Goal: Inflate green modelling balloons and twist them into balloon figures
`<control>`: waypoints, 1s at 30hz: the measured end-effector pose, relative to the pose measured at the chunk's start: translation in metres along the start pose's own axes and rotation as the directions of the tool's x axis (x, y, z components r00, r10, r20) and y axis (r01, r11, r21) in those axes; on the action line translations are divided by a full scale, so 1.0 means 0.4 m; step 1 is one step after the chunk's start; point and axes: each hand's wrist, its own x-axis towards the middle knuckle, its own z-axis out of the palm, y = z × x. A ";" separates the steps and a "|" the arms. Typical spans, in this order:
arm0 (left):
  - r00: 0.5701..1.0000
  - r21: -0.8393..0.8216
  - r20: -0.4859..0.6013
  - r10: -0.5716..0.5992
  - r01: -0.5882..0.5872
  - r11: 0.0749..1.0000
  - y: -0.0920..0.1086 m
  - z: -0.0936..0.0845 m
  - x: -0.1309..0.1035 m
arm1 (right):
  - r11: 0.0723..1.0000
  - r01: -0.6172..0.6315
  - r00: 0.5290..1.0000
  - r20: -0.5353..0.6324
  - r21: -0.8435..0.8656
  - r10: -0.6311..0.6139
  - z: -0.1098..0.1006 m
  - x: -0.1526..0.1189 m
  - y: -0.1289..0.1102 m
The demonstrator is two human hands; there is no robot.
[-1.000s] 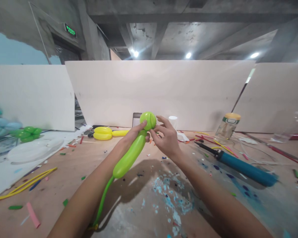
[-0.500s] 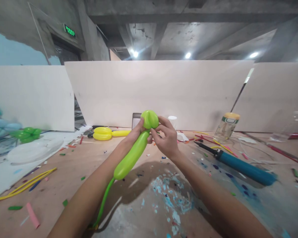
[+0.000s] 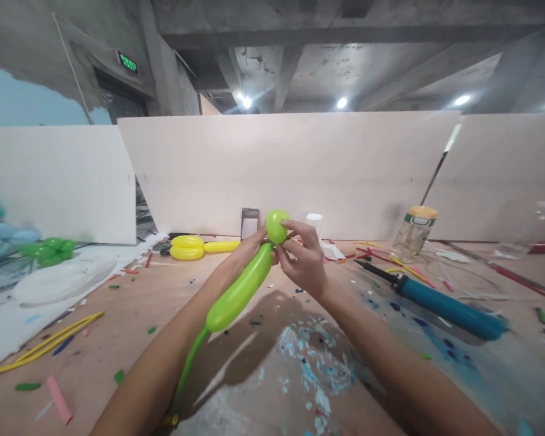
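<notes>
While the left hand (image 3: 253,241) holds the balloon (image 3: 241,289), the right hand (image 3: 305,255) curls inward.

Illumination adequate at working level; the ceiling (image 3: 272,13) reads dim and grey. Visible sources: a row of overhead lamps (image 3: 342,103), burnt out to white with haloed glare. The white panel (image 3: 290,175) is brightly and fairly evenly lit, with a faint sheen near its top edge. A broad, soft-edged shadow lies on the surface (image 3: 131,315) below the left hand (image 3: 251,239) and right hand (image 3: 305,254). The green balloon (image 3: 240,293) carries glossy highlights. Wide-angle distortion noted — the forearms (image 3: 358,339) stretch toward the lower corners. Outer edges soft; the clear bottle (image 3: 529,233) at far right is hazy.
</notes>
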 end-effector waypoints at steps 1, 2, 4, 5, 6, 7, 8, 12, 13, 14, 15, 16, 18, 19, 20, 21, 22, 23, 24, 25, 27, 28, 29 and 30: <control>1.000 0.015 -0.002 -0.005 0.005 1.000 0.002 -0.003 -0.001 | 1.000 0.001 1.000 0.013 -0.013 -0.001 -0.001 -0.001 0.005; 1.000 0.020 0.004 -0.010 0.010 1.000 0.004 -0.005 -0.003 | 1.000 0.002 1.000 0.025 -0.024 -0.001 -0.002 -0.001 0.009; 0.999 0.042 0.041 -0.023 0.022 0.999 0.011 -0.006 -0.015 | 0.999 0.007 0.999 0.031 -0.040 -0.006 -0.004 0.001 0.016; 0.997 0.069 0.072 -0.026 0.021 0.997 0.015 -0.005 -0.023 | 0.999 0.017 0.999 0.031 -0.044 -0.015 -0.004 0.002 0.017; 0.995 0.111 0.101 -0.016 0.005 0.994 0.017 -0.002 -0.031 | 0.999 0.028 0.999 0.033 -0.046 -0.027 -0.004 0.003 0.017; 0.994 0.157 0.109 0.018 -0.036 0.987 0.018 0.002 -0.038 | 0.998 0.041 0.999 0.038 -0.045 -0.039 -0.003 0.004 0.016; 0.992 0.208 0.112 0.052 -0.075 0.975 0.017 0.005 -0.042 | 0.998 0.055 0.997 0.047 -0.042 -0.053 -0.003 0.004 0.014; 0.996 0.207 0.059 0.072 -0.083 0.975 0.010 -0.004 -0.037 | 0.998 0.061 0.997 0.049 -0.001 -0.061 -0.005 0.010 0.001; 0.997 0.186 0.058 0.044 -0.054 0.981 0.009 -0.011 -0.033 | 0.999 0.037 0.999 0.027 0.014 -0.037 -0.006 0.013 -0.002; 0.998 0.179 0.060 0.020 -0.031 0.983 0.010 -0.018 -0.030 | 0.999 -0.003 1.000 0.000 0.032 0.003 -0.007 0.017 -0.005; 0.998 0.186 0.059 0.007 -0.018 0.982 0.012 -0.026 -0.027 | 0.997 -0.055 0.998 -0.026 0.051 0.057 -0.008 0.021 -0.007; 0.998 0.211 0.059 0.004 -0.017 0.977 0.014 -0.034 -0.026 | 0.991 -0.114 0.992 -0.048 0.069 0.117 -0.008 0.025 -0.009; 0.997 0.287 0.069 0.019 -0.038 0.957 0.020 -0.047 -0.026 | 0.967 -0.234 0.969 -0.057 0.099 0.240 -0.004 0.033 -0.013; 0.997 0.323 0.074 0.035 -0.057 0.945 0.023 -0.052 -0.027 | 0.950 -0.290 0.954 -0.045 0.114 0.296 -0.001 0.035 -0.015; 0.996 0.359 0.079 0.051 -0.076 0.930 0.026 -0.056 -0.028 | 0.932 -0.338 0.938 -0.028 0.128 0.344 0.004 0.035 -0.017; 0.995 0.394 0.083 0.064 -0.091 0.915 0.027 -0.059 -0.030 | 0.916 -0.376 0.924 -0.012 0.140 0.381 0.009 0.034 -0.021; 0.994 0.422 0.081 0.074 -0.101 0.901 0.028 -0.061 -0.030 | 0.904 -0.399 0.915 0.001 0.151 0.404 0.015 0.031 -0.026; 0.994 0.437 0.073 0.082 -0.106 0.893 0.028 -0.062 -0.031 | 0.899 -0.408 0.911 0.010 0.157 0.411 0.021 0.027 -0.031; 0.994 0.438 0.060 0.087 -0.105 0.893 0.027 -0.061 -0.031 | 0.901 -0.405 0.913 0.010 0.159 0.408 0.027 0.022 -0.037; 0.995 0.426 0.041 0.091 -0.100 0.899 0.024 -0.058 -0.030 | 0.905 -0.395 0.917 0.005 0.156 0.399 0.033 0.017 -0.044; 0.995 0.372 -0.005 0.095 -0.086 0.924 0.017 -0.051 -0.026 | 0.918 -0.369 0.927 -0.012 0.144 0.375 0.039 0.008 -0.053; 0.995 0.345 -0.029 0.092 -0.077 0.935 0.013 -0.046 -0.024 | 0.922 -0.362 0.929 -0.027 0.137 0.368 0.040 0.005 -0.055; 0.995 0.321 -0.050 0.088 -0.067 0.945 0.009 -0.042 -0.020 | 0.925 -0.355 0.930 -0.046 0.132 0.364 0.041 0.003 -0.056; 0.994 0.297 -0.068 0.082 -0.058 0.953 0.005 -0.038 -0.016 | 0.930 -0.345 0.933 -0.067 0.127 0.355 0.040 0.001 -0.054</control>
